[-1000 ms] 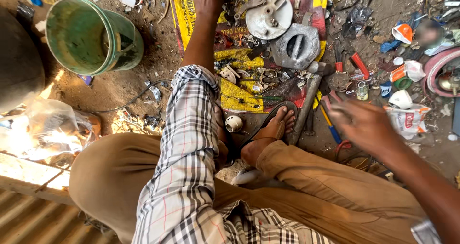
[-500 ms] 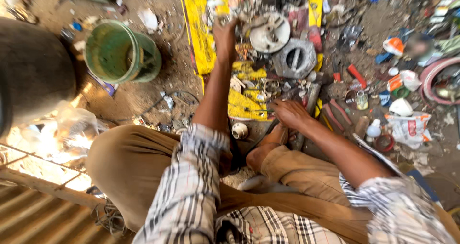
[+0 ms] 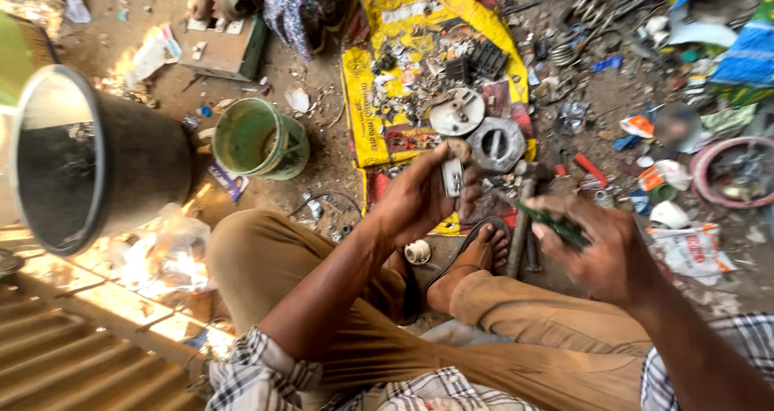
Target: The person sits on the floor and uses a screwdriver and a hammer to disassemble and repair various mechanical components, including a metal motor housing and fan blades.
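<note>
I sit cross-legged on the ground. My left hand (image 3: pixel 415 197) is raised in front of me and grips a small grey metal part (image 3: pixel 453 174) between thumb and fingers. My right hand (image 3: pixel 601 246) is shut around a thin green-handled tool (image 3: pixel 556 225), whose tip points left toward the part. Both hands hover above my sandalled foot (image 3: pixel 476 258) and a hammer (image 3: pixel 520 225) lying on the ground. Behind them, a yellow sack (image 3: pixel 371 96) carries round metal discs (image 3: pixel 457 112) and scattered scrap.
A green bucket (image 3: pixel 258 141) stands left of the sack and a large black tub (image 3: pixel 89 161) at far left. Another person's legs and patterned cloth (image 3: pixel 298 4) are at the top. Plastic and metal scrap litters the right, with a pink ring (image 3: pixel 726 173) and a small white spool (image 3: pixel 418 252).
My left hand came back from the scrap on the sack holding the small metal part. My right hand picked up the green tool and rose toward it. The view tilted to the left.
</note>
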